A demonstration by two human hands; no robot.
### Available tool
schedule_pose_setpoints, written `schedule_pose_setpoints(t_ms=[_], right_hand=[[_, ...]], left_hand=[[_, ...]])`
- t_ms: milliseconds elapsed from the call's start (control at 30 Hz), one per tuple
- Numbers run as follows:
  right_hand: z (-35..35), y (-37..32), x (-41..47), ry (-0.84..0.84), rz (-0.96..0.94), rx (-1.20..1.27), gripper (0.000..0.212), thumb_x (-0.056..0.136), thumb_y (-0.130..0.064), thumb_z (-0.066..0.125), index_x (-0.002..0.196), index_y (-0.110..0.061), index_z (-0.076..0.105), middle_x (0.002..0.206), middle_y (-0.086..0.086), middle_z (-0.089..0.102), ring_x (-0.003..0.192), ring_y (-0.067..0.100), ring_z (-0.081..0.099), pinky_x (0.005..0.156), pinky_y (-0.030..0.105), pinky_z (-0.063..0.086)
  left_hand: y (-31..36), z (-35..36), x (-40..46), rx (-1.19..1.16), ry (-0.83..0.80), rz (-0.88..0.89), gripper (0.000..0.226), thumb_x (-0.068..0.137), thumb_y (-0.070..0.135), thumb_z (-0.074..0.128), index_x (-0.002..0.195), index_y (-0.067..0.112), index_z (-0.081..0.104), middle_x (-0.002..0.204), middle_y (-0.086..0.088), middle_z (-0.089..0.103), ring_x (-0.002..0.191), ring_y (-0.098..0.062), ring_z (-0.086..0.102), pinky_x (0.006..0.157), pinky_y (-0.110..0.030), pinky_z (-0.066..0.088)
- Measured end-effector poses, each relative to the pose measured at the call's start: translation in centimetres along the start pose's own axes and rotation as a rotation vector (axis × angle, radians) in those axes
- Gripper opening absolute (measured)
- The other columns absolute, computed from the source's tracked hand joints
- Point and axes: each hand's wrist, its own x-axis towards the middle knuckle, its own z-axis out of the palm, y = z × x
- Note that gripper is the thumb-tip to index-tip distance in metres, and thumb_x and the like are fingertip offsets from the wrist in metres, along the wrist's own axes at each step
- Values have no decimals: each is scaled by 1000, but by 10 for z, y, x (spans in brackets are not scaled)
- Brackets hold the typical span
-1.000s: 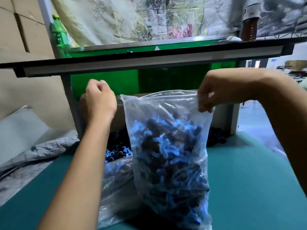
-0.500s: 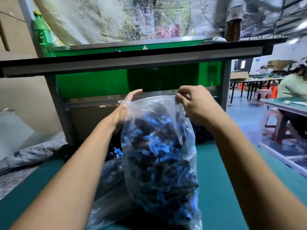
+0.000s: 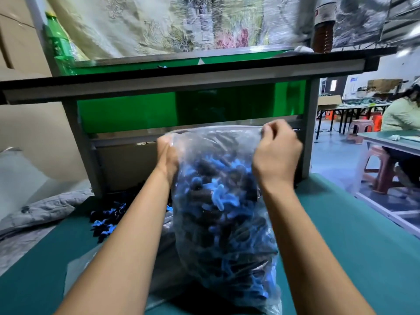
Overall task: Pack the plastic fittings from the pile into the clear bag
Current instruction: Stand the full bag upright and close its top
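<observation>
The clear bag (image 3: 227,223) stands upright on the green tabletop (image 3: 352,246), filled to well over half its height with blue and dark plastic fittings (image 3: 218,196). The left hand (image 3: 167,155) grips the bag's left upper edge with curled fingers, and the right hand (image 3: 276,153) pinches the mouth at its right upper corner; together they hold the mouth taut and raised. Packing appears largely complete for this bag. A remaining pile (image 3: 109,217) of the same fittings lies on the tabletop to the left and behind the bag, beside the left forearm, so the task as a whole is judged unfinished. The likely step in hand is settling or closing the bag, though this cannot be confirmed. A further sheet of clear plastic (image 3: 95,276) lies flat under and beside the bag. A raised shelf (image 3: 181,80) on grey metal legs spans the rear of the tabletop, backed by a green panel (image 3: 127,110). A green bottle (image 3: 58,44) stands on the shelf at left and a brown bottle (image 3: 323,35) at right. Grey padded cloth (image 3: 41,208) lies at the left edge. To the right, a seated person (image 3: 402,114) works at another table among pink stools (image 3: 361,128).
</observation>
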Motion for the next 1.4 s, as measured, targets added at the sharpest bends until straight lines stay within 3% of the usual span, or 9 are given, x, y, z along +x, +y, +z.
schedule_pose_setpoints(t_ms=[133,200,400,533,733,1000,1133,1233,1400], right_hand=[[-15,14,30,68,-136,60,19,95,-7,53,92,-9,71,85,-2,68,81,14,60,76,22,44],[-18,30,42,96,-126,58,19,94,-6,52,95,-9,72,88,-2,69,85,15,62,81,25,47],[-16,70,62,89,-139,197,14,95,-16,61,107,-15,68,94,-5,68,85,4,64,84,18,49],[-20,84,68,10,9,365,5,92,-12,70,94,-9,73,71,-14,69,65,-6,61,69,17,49],[-33,84,73,-175,135,571,19,96,-9,66,78,-15,67,56,-14,65,52,-3,55,50,12,44],[-33,79,75,-185,134,597,22,96,-17,67,75,-16,69,60,-10,62,56,3,51,54,19,42],[-33,68,76,-220,4,525,19,94,-21,69,75,-19,71,63,-14,66,61,1,56,59,17,46],[-37,69,74,-230,-17,546,15,92,-21,71,78,-17,74,69,-8,70,66,5,59,63,21,48],[-45,77,74,-271,64,658,10,85,-25,79,77,-18,80,76,1,75,75,16,61,72,27,48]], left_hand=[[5,-8,8,-158,218,72,29,75,-19,39,67,9,42,53,1,40,44,-8,36,43,-24,26],[6,-13,13,-128,373,153,30,69,-14,35,65,16,37,66,-3,30,54,-15,27,55,-34,12],[12,-44,7,8,292,102,37,67,-11,47,46,16,60,52,-3,47,54,-17,39,54,-28,26],[21,-84,8,163,-145,158,20,90,-6,67,84,11,75,71,6,75,67,-6,66,65,-16,54],[31,-114,15,298,-230,261,27,76,9,78,103,9,76,75,3,78,64,-2,70,65,-12,56],[69,-113,20,629,217,466,17,91,13,75,82,26,69,101,-21,75,82,-15,67,91,-32,56],[95,30,-29,764,-163,829,29,82,55,73,93,28,77,91,9,76,83,-6,68,80,-23,52],[87,117,-52,929,-461,803,33,84,51,80,105,26,77,101,7,76,95,-12,69,91,-32,55],[67,151,-43,878,-540,688,19,82,38,87,93,24,82,88,2,77,84,-11,72,85,-33,59]])
